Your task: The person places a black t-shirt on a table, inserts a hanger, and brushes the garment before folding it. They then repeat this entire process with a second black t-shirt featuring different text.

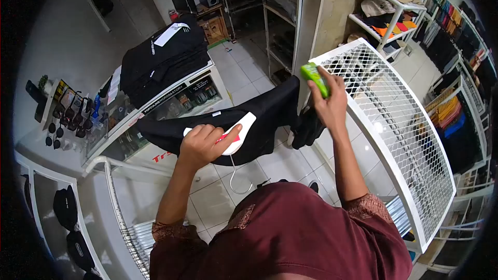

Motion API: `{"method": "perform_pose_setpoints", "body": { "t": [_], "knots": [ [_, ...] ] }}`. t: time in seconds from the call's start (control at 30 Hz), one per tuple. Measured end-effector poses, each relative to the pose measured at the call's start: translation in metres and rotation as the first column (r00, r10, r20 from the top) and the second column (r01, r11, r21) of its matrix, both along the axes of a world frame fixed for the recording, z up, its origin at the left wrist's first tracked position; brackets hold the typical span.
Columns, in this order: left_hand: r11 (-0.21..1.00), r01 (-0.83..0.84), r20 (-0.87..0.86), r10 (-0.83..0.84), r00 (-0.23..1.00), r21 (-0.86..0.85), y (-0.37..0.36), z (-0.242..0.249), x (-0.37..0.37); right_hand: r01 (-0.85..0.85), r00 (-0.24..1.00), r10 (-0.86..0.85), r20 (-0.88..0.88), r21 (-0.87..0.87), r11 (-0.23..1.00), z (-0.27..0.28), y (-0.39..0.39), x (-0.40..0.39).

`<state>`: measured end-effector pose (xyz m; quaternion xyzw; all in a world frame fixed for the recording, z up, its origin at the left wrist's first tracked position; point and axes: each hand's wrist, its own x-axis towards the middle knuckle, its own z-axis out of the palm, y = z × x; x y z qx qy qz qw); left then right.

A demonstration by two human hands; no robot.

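Observation:
My left hand [201,146] is closed around a white clothes hanger [247,126], whose metal hook points down toward my body. A red or pink patch shows on the hanger beside my thumb. From the hanger spreads a black garment [272,105], with a small white label near its upper edge. My right hand [330,102] grips a small bright green object [316,79], whose kind I cannot make out. It is held above the near left corner of a white mesh rack [399,109].
Folded black clothes [161,57] are stacked on a glass display counter [215,75] ahead. Sunglasses [67,116] hang on a stand at the left. Black pouches [66,207] hang at lower left. White shelves [394,5] with clothes stand at upper right.

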<state>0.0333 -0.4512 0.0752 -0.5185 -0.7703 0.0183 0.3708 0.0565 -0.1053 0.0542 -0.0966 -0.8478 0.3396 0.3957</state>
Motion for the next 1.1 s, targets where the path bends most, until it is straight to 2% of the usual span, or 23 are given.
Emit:
{"method": "perform_pose_setpoints", "body": {
  "t": [0.03, 0.07, 0.1, 0.17, 0.23, 0.27, 0.3, 0.37, 0.43, 0.47, 0.5, 0.53, 0.63, 0.7, 0.77, 0.8, 0.83, 0.87, 0.9, 0.97, 1.0, 1.03, 1.1],
  "knots": [
    [1.0, 0.002, 0.011, -0.002, 1.0, -0.002, 0.002, -0.001, 0.0, -0.105, 0.994, 0.106, -0.035, 0.006, 0.994, 0.01, -0.014, 0.008],
    [1.0, 0.006, 0.019, -0.006, 1.0, -0.012, 0.004, -0.002, -0.001, -0.212, 0.973, 0.22, -0.067, 0.119, 0.97, 0.016, -0.026, 0.015],
    [1.0, 0.012, 0.023, -0.012, 1.0, -0.022, 0.007, -0.002, -0.003, -0.356, 0.932, 0.362, -0.032, 0.122, 0.927, 0.027, -0.041, 0.025],
    [0.999, 0.041, 0.032, -0.04, 0.999, -0.014, 0.011, -0.003, -0.005, -0.479, 0.875, 0.47, 0.117, 0.063, 0.876, 0.028, -0.058, 0.034],
    [0.998, 0.065, 0.039, -0.065, 0.997, -0.003, 0.01, -0.003, -0.007, -0.404, 0.912, 0.399, 0.091, 0.048, 0.913, 0.012, -0.042, 0.019],
    [0.998, 0.055, 0.05, -0.056, 0.997, 0.01, 0.008, -0.003, -0.006, -0.308, 0.951, 0.308, 0.016, 0.063, 0.949, -0.001, -0.023, 0.007],
    [0.999, 0.041, 0.063, -0.043, 0.997, 0.028, 0.007, -0.003, -0.004, -0.178, 0.984, 0.178, 0.015, 0.051, 0.983, -0.02, 0.001, -0.007],
    [1.0, 0.023, 0.109, -0.024, 0.994, 0.012, 0.002, -0.006, 0.0, 0.155, 0.975, -0.156, 0.158, 0.02, 0.988, -0.025, 0.021, -0.005],
    [1.0, 0.008, 0.153, -0.007, 0.988, -0.007, 0.001, -0.005, -0.002, 0.107, 0.99, -0.102, 0.096, -0.039, 0.994, -0.012, 0.022, 0.006],
    [1.0, 0.008, 0.159, -0.005, 0.987, -0.014, 0.003, -0.006, -0.003, 0.042, 0.999, -0.043, -0.007, -0.043, 0.998, -0.006, 0.011, 0.013],
    [1.0, 0.014, 0.172, -0.009, 0.985, -0.027, 0.004, -0.007, -0.003, -0.071, 0.997, 0.071, -0.006, -0.068, 0.995, 0.009, -0.006, 0.023],
    [0.999, 0.032, 0.186, -0.026, 0.982, -0.029, 0.007, -0.007, -0.005, -0.191, 0.981, 0.192, -0.042, 0.02, 0.981, 0.013, -0.016, 0.029],
    [0.992, 0.105, 0.221, -0.087, 0.971, -0.07, 0.021, -0.006, -0.006, -0.419, 0.904, 0.42, 0.081, -0.039, 0.907, 0.027, -0.051, 0.055],
    [0.988, 0.156, 0.232, -0.157, 0.96, 0.022, 0.034, -0.005, -0.006, -0.373, 0.914, 0.372, 0.163, -0.027, 0.928, 0.019, -0.042, 0.06],
    [0.972, 0.212, 0.298, -0.234, 0.926, 0.106, 0.043, -0.004, -0.002, -0.17, 0.983, 0.166, 0.078, 0.05, 0.984, -0.013, -0.001, 0.057],
    [0.968, 0.223, 0.293, -0.247, 0.924, 0.113, 0.047, -0.001, 0.002, 0.012, 0.985, -0.014, 0.17, 0.016, 1.0, -0.022, 0.018, 0.066],
    [0.96, 0.239, 0.412, -0.278, 0.868, 0.146, 0.052, 0.003, 0.005, 0.196, 0.947, -0.188, 0.259, -0.003, 0.981, -0.028, 0.036, 0.076],
    [0.951, 0.251, 0.519, -0.308, 0.797, 0.18, 0.058, 0.008, 0.008, 0.262, 0.934, -0.253, 0.254, -0.003, 0.965, -0.036, 0.055, 0.09],
    [0.947, 0.262, 0.506, -0.32, 0.801, 0.184, 0.064, 0.013, 0.011, 0.327, 0.916, -0.316, 0.247, -0.003, 0.945, -0.04, 0.071, 0.104],
    [0.938, 0.268, 0.702, -0.343, 0.625, 0.22, 0.079, 0.023, 0.018, 0.314, 0.943, -0.304, 0.136, -0.056, 0.948, -0.038, 0.089, 0.135],
    [0.919, 0.291, 0.751, -0.386, 0.535, 0.265, 0.09, 0.03, 0.023, 0.329, 0.939, -0.318, 0.13, -0.077, 0.941, -0.035, 0.09, 0.151],
    [0.912, 0.315, 0.746, -0.4, 0.533, 0.264, 0.101, 0.032, 0.027, 0.351, 0.932, -0.34, 0.122, -0.078, 0.933, -0.034, 0.093, 0.165],
    [0.885, 0.38, 0.816, -0.418, 0.398, 0.268, 0.125, 0.033, 0.037, 0.303, 0.953, -0.301, 0.039, -0.162, 0.939, -0.034, 0.098, 0.199]
  ]
}}
